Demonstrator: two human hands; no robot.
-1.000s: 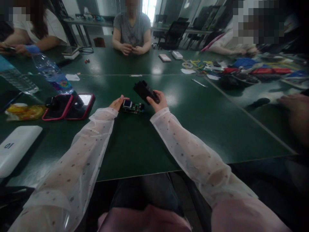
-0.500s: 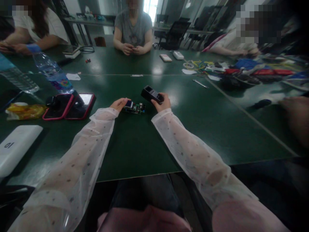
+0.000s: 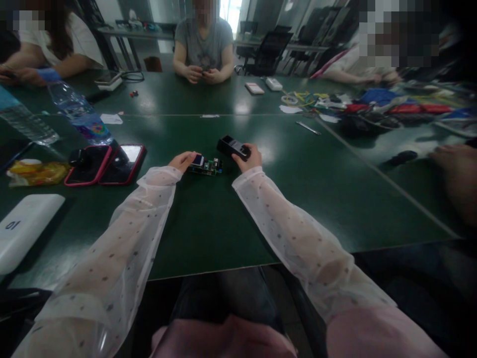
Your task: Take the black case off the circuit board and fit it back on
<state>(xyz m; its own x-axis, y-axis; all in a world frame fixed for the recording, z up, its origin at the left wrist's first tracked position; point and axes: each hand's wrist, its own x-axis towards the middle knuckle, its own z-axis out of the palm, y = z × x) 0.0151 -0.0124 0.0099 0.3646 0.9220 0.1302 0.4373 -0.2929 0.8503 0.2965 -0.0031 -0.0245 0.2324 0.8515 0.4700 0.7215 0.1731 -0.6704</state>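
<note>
My left hand (image 3: 182,161) is closed on the left end of a circuit board (image 3: 209,167) with a small screen (image 3: 198,159) on it. The board is held low over the green table (image 3: 219,223), and I cannot tell whether it touches the surface. To the right, my right hand (image 3: 251,158) grips the near end of a black plastic housing (image 3: 230,145) with a window-like opening in its upper face. Housing and board are a small gap apart. My fingers hide the held ends of both.
Left of me are two red-framed phones (image 3: 122,164), a yellow packet (image 3: 37,171), a water bottle (image 3: 80,112) and a white power bank (image 3: 30,228). Tweezers (image 3: 308,128) and a heap of cables (image 3: 383,104) lie to the right. Several people sit around the table.
The housing in my right hand has turned slightly and sits a touch lower. My left hand and the circuit board hold nearly the same place; the view has shifted a little.
</note>
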